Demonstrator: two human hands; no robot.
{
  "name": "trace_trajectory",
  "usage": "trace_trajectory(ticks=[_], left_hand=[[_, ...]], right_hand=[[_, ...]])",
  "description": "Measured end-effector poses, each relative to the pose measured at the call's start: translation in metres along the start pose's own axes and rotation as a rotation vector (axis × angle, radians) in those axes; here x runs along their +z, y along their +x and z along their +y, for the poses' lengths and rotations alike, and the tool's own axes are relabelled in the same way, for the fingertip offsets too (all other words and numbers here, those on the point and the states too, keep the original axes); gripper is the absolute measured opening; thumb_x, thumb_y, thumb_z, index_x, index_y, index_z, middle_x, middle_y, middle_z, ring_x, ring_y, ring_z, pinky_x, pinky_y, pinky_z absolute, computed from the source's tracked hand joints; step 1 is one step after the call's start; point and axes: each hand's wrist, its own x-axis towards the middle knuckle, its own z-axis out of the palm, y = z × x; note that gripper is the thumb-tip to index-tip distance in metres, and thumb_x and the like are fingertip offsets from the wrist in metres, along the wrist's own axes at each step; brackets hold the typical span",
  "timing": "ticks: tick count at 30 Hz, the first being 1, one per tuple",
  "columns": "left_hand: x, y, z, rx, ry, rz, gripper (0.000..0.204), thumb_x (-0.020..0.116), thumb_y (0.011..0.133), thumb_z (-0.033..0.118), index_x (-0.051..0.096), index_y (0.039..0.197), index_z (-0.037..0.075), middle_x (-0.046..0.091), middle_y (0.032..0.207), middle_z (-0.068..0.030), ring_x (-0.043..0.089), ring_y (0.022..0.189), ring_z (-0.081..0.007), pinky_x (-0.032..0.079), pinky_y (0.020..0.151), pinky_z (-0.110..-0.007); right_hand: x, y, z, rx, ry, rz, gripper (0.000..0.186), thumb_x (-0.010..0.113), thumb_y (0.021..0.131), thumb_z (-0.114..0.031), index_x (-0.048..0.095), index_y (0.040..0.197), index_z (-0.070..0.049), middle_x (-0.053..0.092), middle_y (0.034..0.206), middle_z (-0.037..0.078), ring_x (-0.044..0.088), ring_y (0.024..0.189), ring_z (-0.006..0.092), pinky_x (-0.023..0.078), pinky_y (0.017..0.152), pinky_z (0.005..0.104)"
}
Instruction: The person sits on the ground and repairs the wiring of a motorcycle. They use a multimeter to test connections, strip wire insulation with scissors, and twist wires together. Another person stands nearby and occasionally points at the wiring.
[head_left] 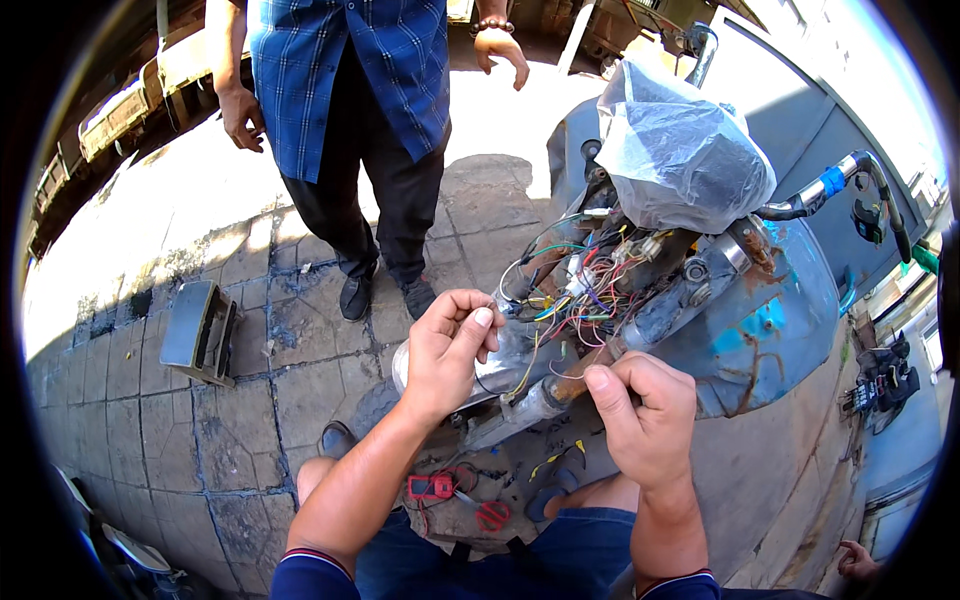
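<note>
A stripped blue scooter front (780, 300) stands before me with a tangle of coloured wires (580, 290) exposed at its steering column. My left hand (450, 345) is raised beside the wires, its fingers pinched together on thin wire ends. My right hand (645, 410) is lower right of the bundle, fingers curled around a thin wire near the rusty tube (560, 385). A clear plastic bag (680, 150) covers the top of the handlebar area.
A person in a blue checked shirt and black trousers (360, 110) stands just beyond on the paving. A grey plastic panel (200, 330) lies at left. A red meter (430, 487) and red-handled cutters (488, 512) lie on the ground by my knees.
</note>
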Motion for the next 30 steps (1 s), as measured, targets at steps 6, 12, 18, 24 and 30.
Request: trace_trajectory(ticks=[6,12,18,24,30], left_hand=[[-0.005,0.003,0.001,-0.010,-0.060,-0.016,0.013,0.057,0.103,0.007,0.059,0.113,0.000,0.069,0.100,-0.0083,0.061,0.078,-0.0097,0.050,0.066,-0.024],[-0.015,0.000,-0.002,0.010,-0.097,-0.025,0.012,0.057,0.103,0.009,0.058,0.111,0.000,0.068,0.101,-0.0110,0.063,0.081,-0.0131,0.053,0.070,-0.027],[-0.017,0.003,-0.007,0.001,-0.093,-0.070,0.011,0.056,0.103,0.006,0.058,0.112,0.000,0.068,0.103,-0.0096,0.062,0.084,-0.0114,0.052,0.073,-0.026],[-0.026,0.000,-0.013,0.021,-0.093,-0.075,0.011,0.055,0.103,0.006,0.058,0.113,0.001,0.068,0.104,-0.0083,0.061,0.085,-0.0101,0.051,0.075,-0.025],[-0.033,-0.002,-0.015,-0.021,-0.110,-0.058,0.012,0.056,0.103,0.007,0.059,0.113,0.001,0.069,0.104,-0.0080,0.061,0.085,-0.0098,0.051,0.075,-0.026]], right_hand=[[0.007,0.005,0.003,0.044,-0.259,-0.141,0.009,0.074,0.086,-0.003,0.068,0.081,0.002,0.063,0.072,0.010,0.060,0.059,0.0194,0.046,0.054,0.0311],[0.016,0.068,-0.012,-0.223,-0.298,0.030,0.007,0.072,0.085,0.002,0.069,0.091,0.001,0.066,0.079,0.013,0.064,0.065,0.0278,0.050,0.059,0.0348],[0.064,0.178,0.009,-0.230,-0.960,-0.484,0.012,0.063,0.082,-0.001,0.070,0.092,-0.001,0.071,0.088,0.022,0.070,0.088,0.0403,0.055,0.078,0.0500],[0.113,0.238,0.035,0.058,-1.426,-0.996,0.029,0.064,0.079,0.000,0.074,0.106,-0.005,0.074,0.104,0.020,0.071,0.102,0.0360,0.057,0.085,0.0453],[0.104,0.242,0.064,0.056,-1.488,-1.067,0.026,0.069,0.072,0.003,0.076,0.097,-0.001,0.075,0.104,0.019,0.073,0.101,0.0347,0.058,0.083,0.0443]])
